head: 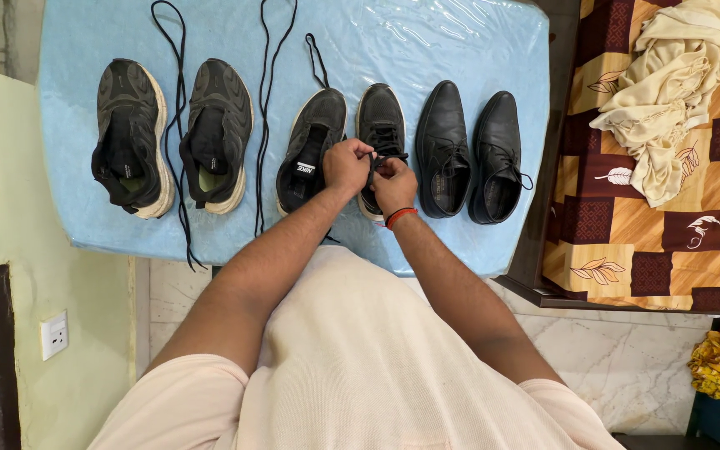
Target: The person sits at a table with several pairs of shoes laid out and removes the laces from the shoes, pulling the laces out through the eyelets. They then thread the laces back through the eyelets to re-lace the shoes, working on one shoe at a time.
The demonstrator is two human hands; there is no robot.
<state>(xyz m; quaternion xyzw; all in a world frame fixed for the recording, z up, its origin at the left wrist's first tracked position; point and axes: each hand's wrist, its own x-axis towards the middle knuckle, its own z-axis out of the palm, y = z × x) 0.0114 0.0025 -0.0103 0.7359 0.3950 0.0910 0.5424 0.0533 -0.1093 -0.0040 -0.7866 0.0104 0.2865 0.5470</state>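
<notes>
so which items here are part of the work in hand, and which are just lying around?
In hand: left hand, right hand, laced sneaker, its lace.

Lying about: unlaced sneaker, loose laces, chunky sneakers, dress shoes, cream cloth.
</notes>
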